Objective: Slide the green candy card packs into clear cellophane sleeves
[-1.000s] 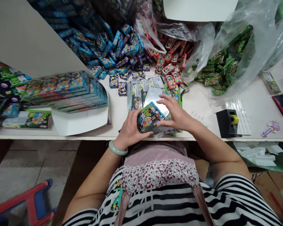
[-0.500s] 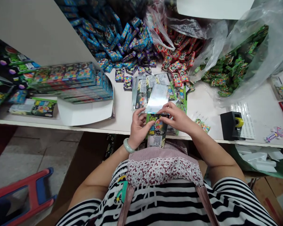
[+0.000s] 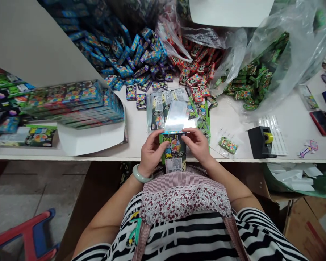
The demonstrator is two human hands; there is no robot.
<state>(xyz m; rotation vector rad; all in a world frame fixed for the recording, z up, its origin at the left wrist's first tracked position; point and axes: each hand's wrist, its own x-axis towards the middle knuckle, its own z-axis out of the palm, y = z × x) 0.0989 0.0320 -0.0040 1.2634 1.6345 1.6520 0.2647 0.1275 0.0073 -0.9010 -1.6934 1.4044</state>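
Between both hands is a printed black-and-green candy package (image 3: 175,150), held at the table's front edge near my apron. My left hand (image 3: 152,150) grips its left side, thumb on the front face. My right hand (image 3: 197,144) pinches its upper right corner between thumb and fingers. A bluish strip shows along the package's top edge. Just beyond lie flat printed packages (image 3: 158,110) in a loose stack, with a shiny clear sheet (image 3: 176,115) on top. The backs of the fingers behind the package are hidden.
Heaps of small blue boxes (image 3: 122,54), red boxes (image 3: 197,78) and green packets (image 3: 250,85) lie at the back, partly under plastic bags (image 3: 230,47). At left, stacked boxes (image 3: 76,105) stand in a white tray (image 3: 91,139). A tape dispenser (image 3: 259,141) and phone (image 3: 322,122) are at right.
My right hand has shifted from reaching over the package's top to holding its upper right corner. The package stays in both hands. The whole view has shifted slightly.
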